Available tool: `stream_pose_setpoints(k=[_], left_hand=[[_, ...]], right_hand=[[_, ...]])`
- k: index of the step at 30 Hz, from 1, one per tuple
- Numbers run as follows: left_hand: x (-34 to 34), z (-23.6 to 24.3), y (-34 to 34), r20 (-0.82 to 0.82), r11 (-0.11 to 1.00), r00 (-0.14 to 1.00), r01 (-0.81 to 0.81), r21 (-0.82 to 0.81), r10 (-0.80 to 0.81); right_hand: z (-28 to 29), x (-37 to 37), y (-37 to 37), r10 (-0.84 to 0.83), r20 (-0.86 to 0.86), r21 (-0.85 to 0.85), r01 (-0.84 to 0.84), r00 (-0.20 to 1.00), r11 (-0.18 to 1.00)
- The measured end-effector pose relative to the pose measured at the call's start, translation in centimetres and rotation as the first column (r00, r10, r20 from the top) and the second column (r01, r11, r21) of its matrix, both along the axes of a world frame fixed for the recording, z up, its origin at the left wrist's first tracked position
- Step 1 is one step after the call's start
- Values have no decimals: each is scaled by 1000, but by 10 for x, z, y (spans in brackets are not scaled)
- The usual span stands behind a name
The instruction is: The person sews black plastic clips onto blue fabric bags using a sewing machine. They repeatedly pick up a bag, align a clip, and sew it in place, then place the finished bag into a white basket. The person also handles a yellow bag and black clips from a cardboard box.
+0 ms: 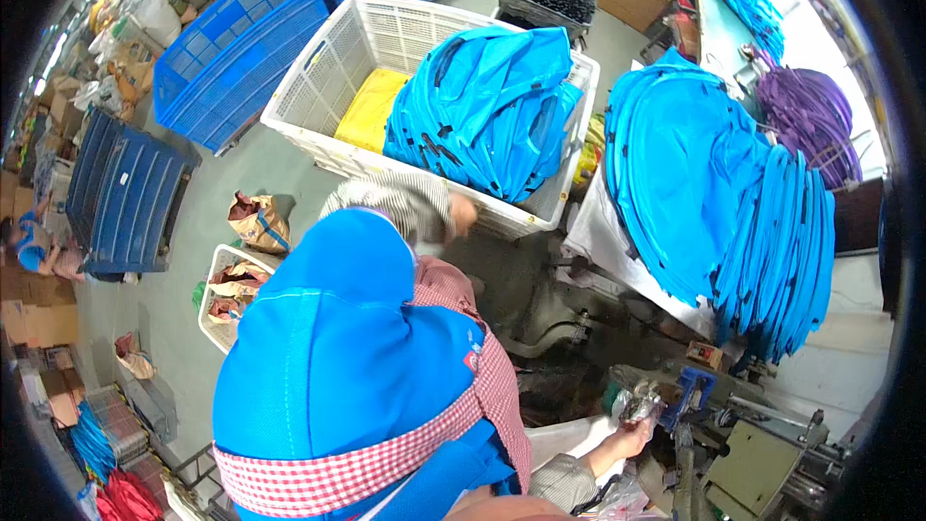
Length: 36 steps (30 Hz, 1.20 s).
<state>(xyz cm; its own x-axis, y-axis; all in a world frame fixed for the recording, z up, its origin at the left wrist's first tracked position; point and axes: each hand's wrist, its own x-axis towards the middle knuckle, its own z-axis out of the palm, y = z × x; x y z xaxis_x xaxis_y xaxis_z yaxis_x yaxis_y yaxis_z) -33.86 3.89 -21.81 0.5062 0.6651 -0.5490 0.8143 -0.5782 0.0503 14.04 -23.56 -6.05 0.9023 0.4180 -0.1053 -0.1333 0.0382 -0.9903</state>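
Note:
My left hand (463, 215) extends from a striped sleeve beside the near wall of a white plastic crate (318, 140). It is smeared by motion, so its fingers cannot be read. Inside the crate lie a heap of blue fabric pieces (482, 106) with black tabs and something flat and yellow (372, 110). At the lower right my right hand (627, 439) has its fingers closed at a shiny, clear-wrapped part (638, 407) of a machine (752, 471). What they grip, if anything, is hidden. My blue apron (338, 357) with red checked trim fills the lower middle.
Right of the crate, stacked blue fabric pieces (675, 174) cover a table, with a purple bundle (808, 116) beyond. Blue crates (241, 53) stand at the far left. Paper sacks (258, 222) and a small white basket (207, 314) are on the floor. Another person (37, 241) is at the left edge.

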Motion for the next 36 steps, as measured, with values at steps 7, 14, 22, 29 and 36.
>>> stream_pose_setpoints(k=[7, 14, 22, 29, 36], left_hand=[[1, -58, -93, 301, 919, 904, -197, -341, 305], [-100, -18, -114, 562, 674, 449, -680, -289, 695], [-174, -105, -303, 22, 528, 554, -779, -338, 832], [-167, -77, -274, 123, 528, 518, -786, -323, 847], [-158, -52, -128, 385, 763, 661, -592, -259, 643]], right_hand=[[34, -8, 20, 256, -221, 149, -226, 941, 963], [98, -83, 22, 451, 283, -141, -429, 846, 892], [134, -154, 39, 258, 756, -12, -382, 601, 924], [109, -90, 44, 388, 531, -34, -438, 753, 898], [13, -57, 7, 299, 62, -89, -293, 952, 952]])
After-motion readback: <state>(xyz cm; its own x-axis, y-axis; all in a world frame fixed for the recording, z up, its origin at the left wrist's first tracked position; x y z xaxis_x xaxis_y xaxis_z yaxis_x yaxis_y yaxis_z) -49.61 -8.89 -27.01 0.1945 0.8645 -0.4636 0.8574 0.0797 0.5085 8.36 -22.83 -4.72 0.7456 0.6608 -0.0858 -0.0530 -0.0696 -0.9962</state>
